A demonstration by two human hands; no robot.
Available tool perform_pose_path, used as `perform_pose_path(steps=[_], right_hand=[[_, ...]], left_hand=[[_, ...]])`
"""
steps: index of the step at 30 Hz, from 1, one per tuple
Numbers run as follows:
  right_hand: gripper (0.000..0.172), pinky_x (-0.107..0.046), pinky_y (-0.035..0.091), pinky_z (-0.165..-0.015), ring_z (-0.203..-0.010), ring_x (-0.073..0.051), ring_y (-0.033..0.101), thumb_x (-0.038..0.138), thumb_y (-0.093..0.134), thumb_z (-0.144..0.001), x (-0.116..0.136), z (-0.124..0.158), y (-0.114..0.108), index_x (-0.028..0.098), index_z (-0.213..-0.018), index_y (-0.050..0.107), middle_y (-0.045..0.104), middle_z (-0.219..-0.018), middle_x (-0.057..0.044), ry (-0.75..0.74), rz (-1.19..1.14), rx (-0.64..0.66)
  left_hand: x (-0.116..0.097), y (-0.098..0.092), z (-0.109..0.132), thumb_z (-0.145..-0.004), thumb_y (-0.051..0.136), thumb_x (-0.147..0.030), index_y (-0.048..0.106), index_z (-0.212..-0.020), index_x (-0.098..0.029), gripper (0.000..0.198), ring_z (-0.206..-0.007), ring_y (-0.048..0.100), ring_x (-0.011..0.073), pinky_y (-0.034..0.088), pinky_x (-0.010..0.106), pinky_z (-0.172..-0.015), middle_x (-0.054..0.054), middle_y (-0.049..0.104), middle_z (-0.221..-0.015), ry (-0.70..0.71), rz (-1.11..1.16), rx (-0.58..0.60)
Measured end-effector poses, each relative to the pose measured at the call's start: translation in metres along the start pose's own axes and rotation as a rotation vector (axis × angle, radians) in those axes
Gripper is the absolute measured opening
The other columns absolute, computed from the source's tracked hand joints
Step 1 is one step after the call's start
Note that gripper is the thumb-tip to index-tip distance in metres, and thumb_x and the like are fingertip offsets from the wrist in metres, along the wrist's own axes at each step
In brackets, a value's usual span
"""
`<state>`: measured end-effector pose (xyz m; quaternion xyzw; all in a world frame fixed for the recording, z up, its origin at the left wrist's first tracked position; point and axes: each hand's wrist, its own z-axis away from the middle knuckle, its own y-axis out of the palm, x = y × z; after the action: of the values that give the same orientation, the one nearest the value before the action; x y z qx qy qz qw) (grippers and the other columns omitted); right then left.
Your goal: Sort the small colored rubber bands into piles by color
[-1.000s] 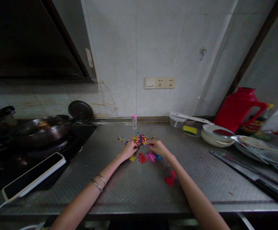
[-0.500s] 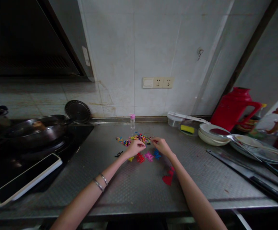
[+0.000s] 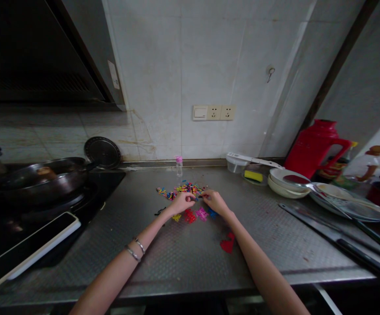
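My left hand (image 3: 181,202) is at the near side of a mixed pile of small colourful band-like pieces (image 3: 187,188), thumb and forefinger pinched together. A tiny bluish piece seems to be at its fingertips. Facing it, my right hand (image 3: 214,201) pinches by a small dark piece at the pile's right end; what it holds is too small to name. Sorted little heaps lie on the near side: black (image 3: 159,212), yellow (image 3: 176,217), red (image 3: 190,215), pink (image 3: 202,213) and blue (image 3: 212,213), the last partly under my right hand.
A small pink-capped bottle (image 3: 179,166) stands behind the pile. A red heart-shaped piece (image 3: 227,245) lies by my right forearm. To the left are a phone-like device (image 3: 29,249) and a pan (image 3: 45,179); bowls (image 3: 286,189), a long knife-like tool (image 3: 311,225) and a red thermos (image 3: 314,146) are rightward.
My right hand has moved slightly left and nearer, closer to my left hand, now partly covering the blue heap. The whole view has shifted slightly.
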<state>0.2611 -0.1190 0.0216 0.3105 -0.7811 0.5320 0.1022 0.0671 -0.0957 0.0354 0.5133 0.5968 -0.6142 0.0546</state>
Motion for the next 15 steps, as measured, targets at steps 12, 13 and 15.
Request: perform_pose_path(steps=[12,13,15], right_hand=[[0.029,-0.024,0.039,-0.081,-0.094,-0.017,0.054,0.021,0.049,-0.073,0.013,-0.001,0.014,0.021,-0.099,0.062,0.063,-0.099,-0.005,0.055,0.086,0.025],[0.029,-0.023,0.039,-0.081,-0.094,-0.017,0.054,0.021,0.05,-0.073,0.014,-0.001,0.014,0.021,-0.099,0.062,0.063,-0.099,-0.005,0.063,0.089,0.021],[0.029,-0.023,0.039,-0.081,-0.094,-0.017,0.054,0.022,0.051,-0.073,0.015,-0.002,0.016,0.021,-0.1,0.061,0.063,-0.099,-0.005,0.07,0.09,0.021]], left_hand=[[0.018,-0.029,0.001,-0.066,0.054,-0.021,0.068,-0.077,-0.009,0.021,-0.052,0.044,0.0093,0.031,0.019,-0.05,0.001,0.056,-0.056,-0.119,0.028,-0.175],[0.018,-0.03,0.001,-0.066,0.054,-0.021,0.068,-0.077,-0.009,0.021,-0.054,0.046,0.0099,0.032,0.02,-0.051,0.002,0.058,-0.058,-0.117,0.031,-0.179],[0.018,-0.03,0.001,-0.066,0.054,-0.021,0.068,-0.076,-0.009,0.021,-0.056,0.049,0.011,0.035,0.02,-0.053,0.004,0.062,-0.062,-0.117,0.038,-0.178]])
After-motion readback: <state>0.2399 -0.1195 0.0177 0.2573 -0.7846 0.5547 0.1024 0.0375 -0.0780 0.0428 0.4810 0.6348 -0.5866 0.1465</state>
